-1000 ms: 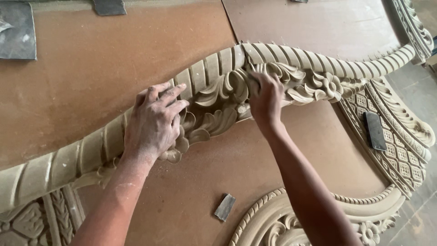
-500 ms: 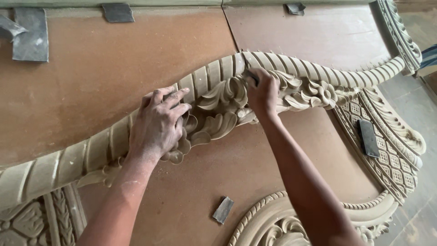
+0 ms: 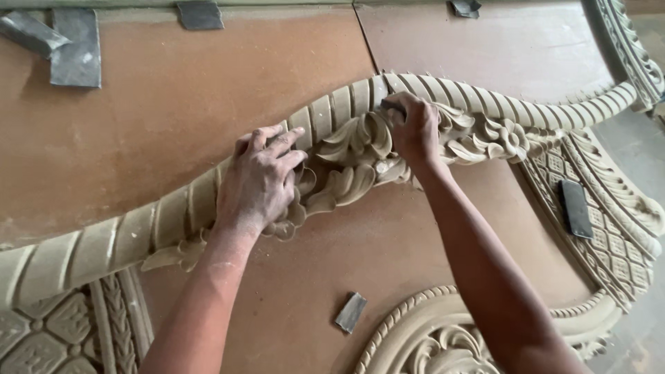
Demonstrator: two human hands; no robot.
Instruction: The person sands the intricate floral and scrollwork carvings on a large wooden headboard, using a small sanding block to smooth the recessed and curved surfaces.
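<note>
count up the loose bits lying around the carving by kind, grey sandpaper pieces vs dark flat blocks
grey sandpaper pieces: 5, namely two at top left, one at top centre, one at top right, one small folded piece on the brown board
dark flat rectangular block: 1, lying on the lattice-carved panel
total: 6

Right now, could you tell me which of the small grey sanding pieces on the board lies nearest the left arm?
The small grey piece low on the board, just right of the left forearm; the others lie along the top edge.
</note>
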